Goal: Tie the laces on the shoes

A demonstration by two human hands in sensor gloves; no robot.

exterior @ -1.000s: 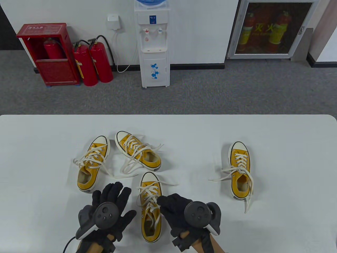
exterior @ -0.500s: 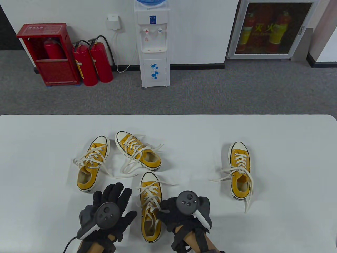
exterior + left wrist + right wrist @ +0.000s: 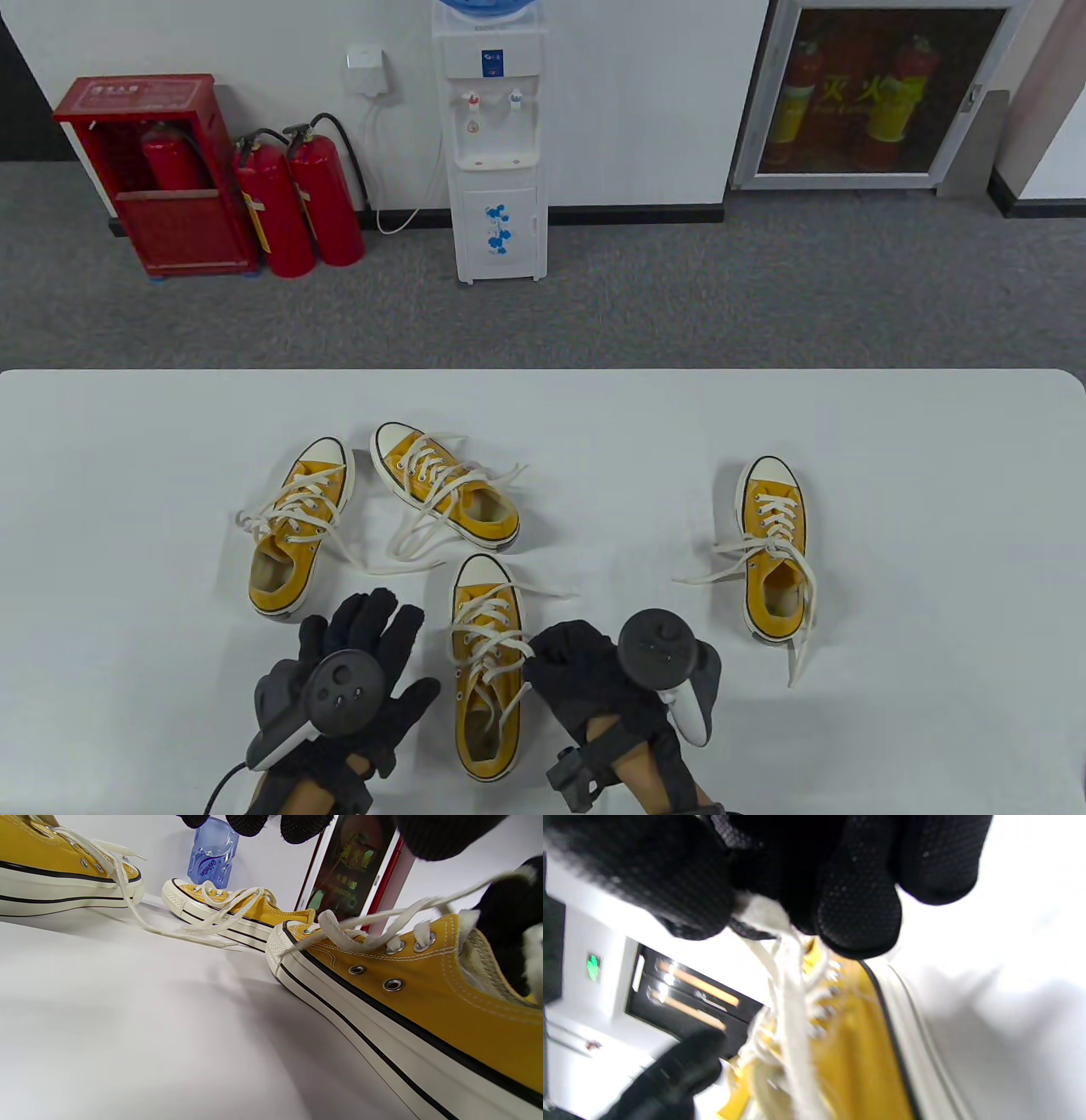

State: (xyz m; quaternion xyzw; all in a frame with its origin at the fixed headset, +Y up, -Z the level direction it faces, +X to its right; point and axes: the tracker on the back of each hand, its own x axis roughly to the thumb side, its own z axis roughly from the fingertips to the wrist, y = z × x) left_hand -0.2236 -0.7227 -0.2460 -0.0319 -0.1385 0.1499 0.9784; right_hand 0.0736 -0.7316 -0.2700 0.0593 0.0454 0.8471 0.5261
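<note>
— Pinched in the right hand (image 3: pixel 585 671) is a white lace (image 3: pixel 789 1001) of the nearest yellow sneaker (image 3: pixel 485 671), fingertips (image 3: pixel 857 912) closed around it.
— And the left hand (image 3: pixel 361 671)?
— Fingers spread, flat on the white table (image 3: pixel 891 424) just left of that sneaker, holding nothing.

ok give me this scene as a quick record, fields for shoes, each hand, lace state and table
shoes: four yellow sneakers, all on the white table
worked shoe: nearest sneaker, between the hands
left hand: fingers straight, beside that sneaker, holding nothing
right hand: pinches its lace
lace state: all four untied, ends loose on the table
apart: one sneaker alone on the right
</note>
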